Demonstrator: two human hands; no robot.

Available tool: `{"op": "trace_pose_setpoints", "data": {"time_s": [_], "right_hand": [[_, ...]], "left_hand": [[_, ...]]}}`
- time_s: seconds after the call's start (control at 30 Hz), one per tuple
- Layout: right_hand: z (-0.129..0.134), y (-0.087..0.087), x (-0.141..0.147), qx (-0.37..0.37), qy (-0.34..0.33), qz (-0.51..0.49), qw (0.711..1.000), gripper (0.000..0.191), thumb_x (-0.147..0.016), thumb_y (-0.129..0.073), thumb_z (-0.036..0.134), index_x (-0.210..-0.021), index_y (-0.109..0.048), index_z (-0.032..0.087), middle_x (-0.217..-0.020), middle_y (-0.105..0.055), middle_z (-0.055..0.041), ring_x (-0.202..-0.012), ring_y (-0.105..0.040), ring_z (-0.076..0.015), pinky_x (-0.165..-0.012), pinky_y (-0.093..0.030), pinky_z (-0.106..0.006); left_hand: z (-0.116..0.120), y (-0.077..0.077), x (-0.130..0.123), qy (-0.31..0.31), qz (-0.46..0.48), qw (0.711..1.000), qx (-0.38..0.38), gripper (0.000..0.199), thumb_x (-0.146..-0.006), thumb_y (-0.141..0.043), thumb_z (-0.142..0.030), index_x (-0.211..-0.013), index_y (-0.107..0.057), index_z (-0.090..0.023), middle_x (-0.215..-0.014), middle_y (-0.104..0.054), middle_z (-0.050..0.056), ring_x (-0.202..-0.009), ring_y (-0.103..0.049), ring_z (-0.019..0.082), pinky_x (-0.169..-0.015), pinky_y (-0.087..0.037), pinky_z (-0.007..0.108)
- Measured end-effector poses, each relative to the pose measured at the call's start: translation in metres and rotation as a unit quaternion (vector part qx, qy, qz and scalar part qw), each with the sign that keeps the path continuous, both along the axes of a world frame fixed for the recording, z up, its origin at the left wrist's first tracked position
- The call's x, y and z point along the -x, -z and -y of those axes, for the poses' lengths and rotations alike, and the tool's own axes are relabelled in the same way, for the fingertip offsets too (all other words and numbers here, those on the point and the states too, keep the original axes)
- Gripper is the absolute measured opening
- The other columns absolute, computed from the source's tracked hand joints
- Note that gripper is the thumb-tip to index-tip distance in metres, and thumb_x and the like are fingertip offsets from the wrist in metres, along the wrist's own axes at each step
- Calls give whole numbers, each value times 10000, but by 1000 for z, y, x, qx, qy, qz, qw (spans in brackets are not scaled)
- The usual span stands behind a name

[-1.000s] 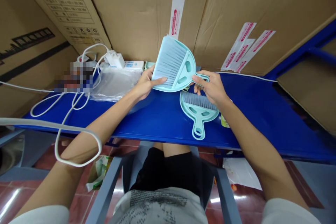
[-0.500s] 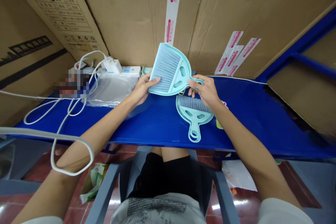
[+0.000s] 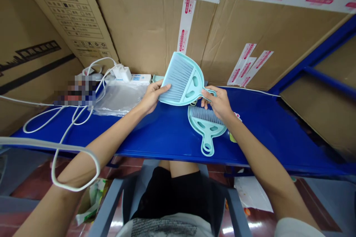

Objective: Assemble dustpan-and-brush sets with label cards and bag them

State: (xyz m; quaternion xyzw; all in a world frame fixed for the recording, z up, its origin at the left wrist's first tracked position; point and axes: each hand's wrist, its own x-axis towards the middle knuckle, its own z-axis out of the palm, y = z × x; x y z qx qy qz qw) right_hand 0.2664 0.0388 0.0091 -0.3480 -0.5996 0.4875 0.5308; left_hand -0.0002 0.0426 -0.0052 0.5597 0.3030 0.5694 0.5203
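Observation:
Raised above the blue table is a mint-green dustpan and brush set point(image 3: 180, 80), the grey-bristled brush nested in the pan. My left hand point(image 3: 152, 97) is closed on the pan's wide edge, its thumb lying on the bristles. At the other end my right hand point(image 3: 218, 100) grips the handle, thumb on top. A second dustpan and brush set point(image 3: 207, 126) of the same kind lies on the table below my right hand, handle towards me. My right forearm partly covers a small yellow-and-white item point(image 3: 232, 137) beside it.
Clear plastic bags point(image 3: 122, 98) lie at the left of the blue table point(image 3: 167, 139), near a white power strip point(image 3: 141, 78) and looping white cables point(image 3: 75, 146). Cardboard point(image 3: 150, 26) stands behind. Another mint-green piece point(image 3: 158, 78) sits partly hidden behind my left hand.
The camera view has tilted a little, so the scene sits slightly lower. Both hands keep the same hold on the raised dustpan and brush set.

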Motion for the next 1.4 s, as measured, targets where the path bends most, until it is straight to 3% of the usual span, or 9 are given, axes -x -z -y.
{"op": "trace_pose_setpoints", "data": {"time_s": [0.13,0.3,0.5,0.73,0.93,1.23,1.33,1.4], "right_hand": [[2,-1,1,12,-11,2,1000,499,-691,-945,594,-849,-729,172,-735,-751,-42,-473,-628,-126,-381,-457,-224],[2,0,1,-12,12,25,1000,520,-634,-984,591,-766,-712,168,-569,-660,-4,-430,-593,-125,-363,-440,-220],[8,0,5,-38,11,32,999,536,-671,-949,641,-743,-691,177,-619,-712,-35,-415,-583,-123,-343,-431,-231],[16,2,9,-86,48,93,991,444,-805,-867,620,-835,-704,208,-609,-714,-18,-384,-575,-143,-348,-422,-270],[27,3,12,-165,134,164,963,336,-916,-781,551,-857,-718,226,-560,-672,18,-366,-555,-144,-394,-432,-291],[26,-1,4,-274,257,229,898,300,-969,-713,526,-903,-742,236,-580,-684,7,-512,-666,-187,-563,-542,-328],[18,-4,-5,-276,305,210,887,302,-968,-720,530,-910,-742,235,-542,-651,14,-490,-652,-184,-518,-523,-317],[10,-5,-11,-260,323,163,895,314,-949,-742,543,-909,-735,232,-580,-678,7,-447,-625,-167,-449,-483,-302]], "left_hand": [[-8,4,3,-39,-1,999,-6,451,-881,-758,-627,-1012,-793,-197,-1039,-825,89,-1090,-769,326,-914,-645,445],[-13,4,8,-61,-5,997,-44,493,-948,-639,-681,-1129,-759,-238,-1074,-815,77,-1129,-761,330,-888,-641,444],[-8,-2,2,-29,41,996,-69,789,-984,-387,-841,-1352,-672,-203,-1209,-792,126,-1270,-708,361,-1096,-564,526],[-10,8,-13,-81,45,993,-68,802,-986,-406,-824,-1453,-626,-210,-1451,-704,122,-1558,-457,336,-1318,-345,505],[-6,6,-13,-108,28,991,-71,753,-993,-385,-821,-1431,-646,-266,-1599,-591,70,-1669,-220,293,-1366,-207,516],[12,-9,-16,-20,-25,991,-128,764,-1025,-286,-812,-1501,-607,-309,-1694,-478,43,-1674,-196,304,-1360,-184,562],[19,-10,-16,26,-49,991,-123,768,-1038,-283,-796,-1476,-645,-278,-1683,-493,67,-1647,-286,311,-1347,-217,565],[23,-10,-18,53,-46,991,-116,744,-1047,-330,-770,-1425,-691,-241,-1632,-553,107,-1589,-410,330,-1312,-302,570]]}}
